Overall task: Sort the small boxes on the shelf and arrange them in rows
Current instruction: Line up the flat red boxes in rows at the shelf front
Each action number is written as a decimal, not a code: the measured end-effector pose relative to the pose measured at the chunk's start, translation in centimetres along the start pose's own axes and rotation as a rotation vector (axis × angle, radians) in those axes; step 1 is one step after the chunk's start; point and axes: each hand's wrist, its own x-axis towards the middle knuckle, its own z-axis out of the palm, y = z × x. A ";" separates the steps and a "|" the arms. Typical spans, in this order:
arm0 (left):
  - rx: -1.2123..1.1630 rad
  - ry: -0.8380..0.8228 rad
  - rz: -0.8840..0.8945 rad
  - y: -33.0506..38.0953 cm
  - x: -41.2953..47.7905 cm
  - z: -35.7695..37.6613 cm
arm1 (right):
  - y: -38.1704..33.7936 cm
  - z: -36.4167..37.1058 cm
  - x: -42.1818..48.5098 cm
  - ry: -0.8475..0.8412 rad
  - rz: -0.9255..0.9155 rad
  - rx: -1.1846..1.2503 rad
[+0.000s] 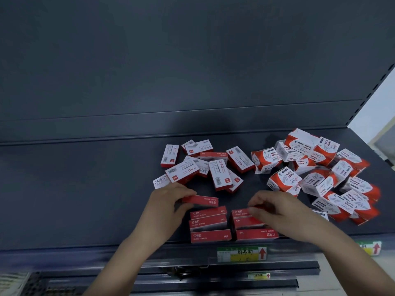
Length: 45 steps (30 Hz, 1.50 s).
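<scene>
Shelf (85, 189): dark grey metal with a back panel of the same colour, deep and wide.

Paper-clip boxes (320, 167): a loose heap in red and white on the right part of the shelf, tumbled over one another at all angles.

Loose staple boxes (205, 165): a smaller jumble at mid-shelf, left of the paper-clip heap, some with the white face up and some on edge.

Left column (208, 223): three red staple boxes on edge, one behind another, at the shelf's front lip.

Right column (254, 231): three more, just beside the left one.

Left hand (168, 201): fingers and thumb closed around a red staple box (201, 200), held just behind the left column.

Right hand (275, 208): fingertips pinching the rear box (240, 212) of the right column.

Price label (241, 254): green and yellow with a red arrow, on the shelf's front edge.
</scene>
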 end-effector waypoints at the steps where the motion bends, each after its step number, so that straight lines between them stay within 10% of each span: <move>1: -0.016 -0.018 -0.012 0.0 0.0 0.0 | -0.2 -0.1 0.3 0.007 0.003 -0.039; 7: -0.129 0.017 -0.088 0.0 -0.1 -0.3 | -3.1 -0.2 2.5 0.288 -0.031 -0.150; 18: -1.179 0.206 -0.581 1.2 2.5 -1.4 | -4.0 -0.1 6.4 0.321 -0.049 -0.366; 31: -0.113 -0.223 -0.170 2.7 3.5 0.6 | -4.4 1.4 7.3 0.297 -0.055 -0.496; 45: -0.131 -0.782 -0.166 2.3 5.8 -0.4 | -2.5 -1.7 2.7 0.104 -0.010 -0.339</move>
